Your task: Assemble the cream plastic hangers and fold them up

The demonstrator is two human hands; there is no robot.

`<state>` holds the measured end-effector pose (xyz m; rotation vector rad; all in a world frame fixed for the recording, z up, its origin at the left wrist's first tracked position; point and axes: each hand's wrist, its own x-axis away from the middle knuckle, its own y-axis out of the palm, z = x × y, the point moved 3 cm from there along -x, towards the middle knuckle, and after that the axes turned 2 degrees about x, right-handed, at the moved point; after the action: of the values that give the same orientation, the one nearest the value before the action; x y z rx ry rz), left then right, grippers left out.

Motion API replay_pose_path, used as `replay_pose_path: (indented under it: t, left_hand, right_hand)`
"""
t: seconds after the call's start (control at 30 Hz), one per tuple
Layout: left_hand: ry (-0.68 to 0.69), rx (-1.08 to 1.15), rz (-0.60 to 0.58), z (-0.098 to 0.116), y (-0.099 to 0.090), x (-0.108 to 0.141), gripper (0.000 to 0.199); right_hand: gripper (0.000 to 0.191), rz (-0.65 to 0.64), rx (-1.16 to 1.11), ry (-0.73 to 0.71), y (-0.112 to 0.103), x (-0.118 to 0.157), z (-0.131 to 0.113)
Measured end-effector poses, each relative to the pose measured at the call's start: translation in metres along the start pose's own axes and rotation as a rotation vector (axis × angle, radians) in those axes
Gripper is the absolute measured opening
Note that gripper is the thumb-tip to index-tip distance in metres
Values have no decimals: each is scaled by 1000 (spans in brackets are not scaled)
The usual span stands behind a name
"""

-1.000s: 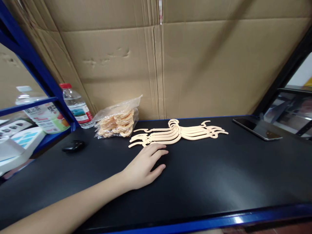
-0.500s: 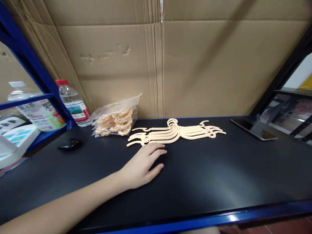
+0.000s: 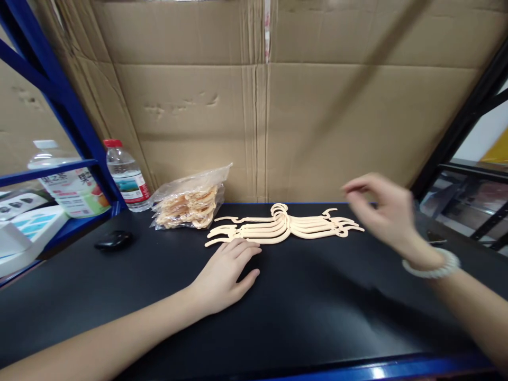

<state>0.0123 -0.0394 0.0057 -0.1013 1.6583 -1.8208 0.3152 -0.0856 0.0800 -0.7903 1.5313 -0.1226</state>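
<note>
Several beige clothes hangers (image 3: 262,233) lie in an overlapping row on the black tabletop, with their hooks at the back. My left hand (image 3: 224,278) rests on the table just in front of the hangers' left part, fingers stretched out and holding nothing. Its fingertips are close to the nearest hanger; whether they touch it I cannot tell. On the right, my right hand (image 3: 384,214) is raised above the table beyond the hangers' right ends. It is blurred, with loosely bent fingers and nothing visible in them. A pale beaded bracelet (image 3: 434,264) circles that wrist.
A clear plastic bag (image 3: 188,206) of beige pieces stands back left, beside a red-capped water bottle (image 3: 127,177). A black computer mouse (image 3: 114,239) lies left. My right wrist mostly hides a phone (image 3: 436,238). Cardboard (image 3: 337,116) walls the back; blue posts (image 3: 75,116) stand left.
My right hand has come into view from the right and is raised over the table. The left hand stays in nearly the same place. The view has tilted up slightly.
</note>
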Motion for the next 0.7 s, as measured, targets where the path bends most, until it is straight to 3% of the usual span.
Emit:
replay_pose_path:
  t: [0.17, 0.3, 0.47, 0.7]
  left_hand:
    - [-40, -82, 1, -5, 0, 0, 42]
    - [-83, -100, -94, -12, 3, 0, 52]
    - [-36, -89, -146, -21, 4, -3, 56]
    - [-82, -81, -232, -31, -2, -10, 58]
  right_hand:
    - [52, -496, 13, -87, 71, 37, 24]
    - [66, -738, 96, -28, 94, 59, 28]
    - [70, -784, 117, -2, 101, 57, 29]
    - [71, -770, 120, 5, 114, 54, 36]
